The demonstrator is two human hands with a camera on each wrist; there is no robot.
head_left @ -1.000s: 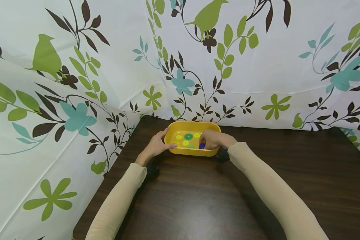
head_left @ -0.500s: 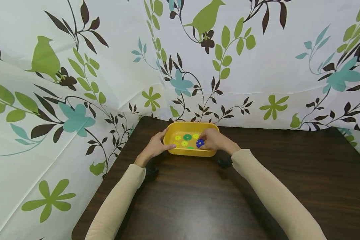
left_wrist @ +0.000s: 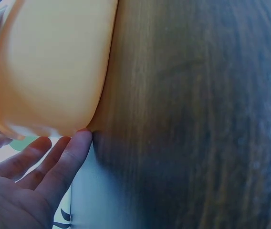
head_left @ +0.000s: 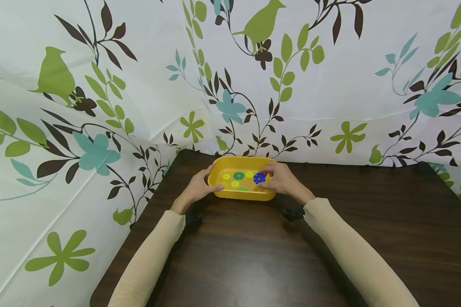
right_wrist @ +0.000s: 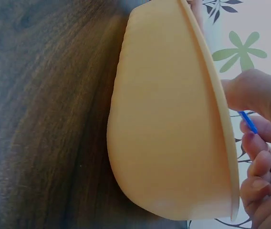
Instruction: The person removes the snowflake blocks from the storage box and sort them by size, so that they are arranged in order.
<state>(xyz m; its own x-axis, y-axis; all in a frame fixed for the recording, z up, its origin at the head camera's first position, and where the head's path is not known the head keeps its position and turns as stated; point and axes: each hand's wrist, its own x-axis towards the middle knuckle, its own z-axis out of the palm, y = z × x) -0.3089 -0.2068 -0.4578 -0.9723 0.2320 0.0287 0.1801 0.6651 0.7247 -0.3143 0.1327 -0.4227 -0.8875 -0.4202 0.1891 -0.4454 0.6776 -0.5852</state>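
Note:
A yellow plastic tub (head_left: 246, 195) stands near the far edge of the table. My left hand (head_left: 196, 188) holds its left end, thumb over the front rim; in the left wrist view, fingertips (left_wrist: 81, 138) touch the tub's outer end. Over the tub's right side, my right hand (head_left: 286, 180) pinches a blue flower-shaped disc (head_left: 259, 178). The right wrist view shows only a thin blue edge of the disc (right_wrist: 248, 122) between thumb and fingers, beyond the tub wall (right_wrist: 169, 109). Inside the tub lie several flower-shaped discs, among them a dark green disc (head_left: 238, 175) and a yellow disc (head_left: 226, 176).
The dark wood-grain table (head_left: 246, 251) stretches toward me and to the right. Behind it and on the left hangs a white curtain (head_left: 146, 85) printed with birds and leaves. A black device (head_left: 293, 213) sits under the right wrist, another black device (head_left: 193, 220) under the left.
My right hand has lifted the blue disc off the tub's floor and turned it so its flower face shows. The left hand has stayed on the tub's end.

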